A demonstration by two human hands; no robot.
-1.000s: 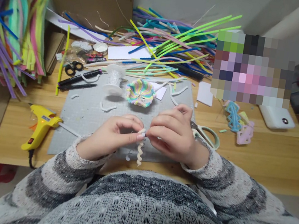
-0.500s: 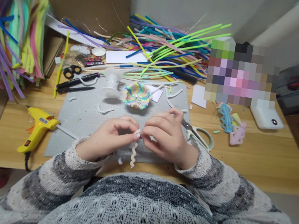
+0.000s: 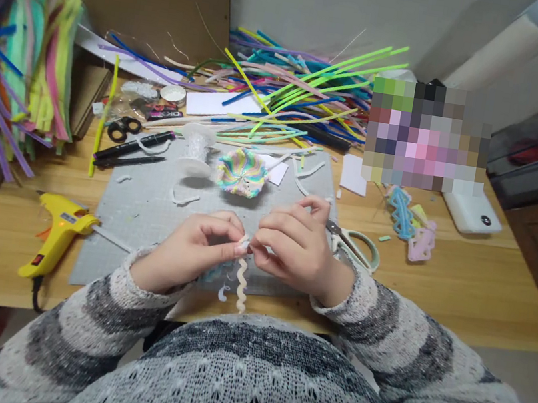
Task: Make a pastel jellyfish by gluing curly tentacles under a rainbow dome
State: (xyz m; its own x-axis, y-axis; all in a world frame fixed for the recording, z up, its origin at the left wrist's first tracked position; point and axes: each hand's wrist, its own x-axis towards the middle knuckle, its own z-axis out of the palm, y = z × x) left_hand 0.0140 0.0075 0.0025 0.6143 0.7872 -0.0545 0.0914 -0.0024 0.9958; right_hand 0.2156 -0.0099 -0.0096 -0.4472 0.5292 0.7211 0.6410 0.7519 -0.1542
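Note:
A cream pipe cleaner (image 3: 241, 285), bent into zigzags, hangs below my fingers over the mat's near edge. My left hand (image 3: 202, 242) pinches its upper end between thumb and forefinger. Right beside it, my right hand (image 3: 295, 246) has its thumb and fingertips closed at the same spot; what they grip there is too small to make out. A pale curled scrap (image 3: 224, 292) shows left of the dangling strip. Beyond my hands sits a ruffled pastel pipe-cleaner piece (image 3: 242, 172), with a spool of clear beading (image 3: 196, 150) to its left.
A yellow glue gun (image 3: 59, 231) lies left of the grey mat (image 3: 109, 218). Pale-handled scissors (image 3: 356, 245) rest by my right wrist. Loose pipe cleaners (image 3: 295, 91) spread along the back, and bundles (image 3: 34, 45) stand at left. Hair clips (image 3: 401, 211) and a white phone (image 3: 473, 208) lie right.
The view has shifted slightly, so the table things appear a little further left. The zigzag strip hangs slightly lower. Both hands keep nearly the same pinching pose.

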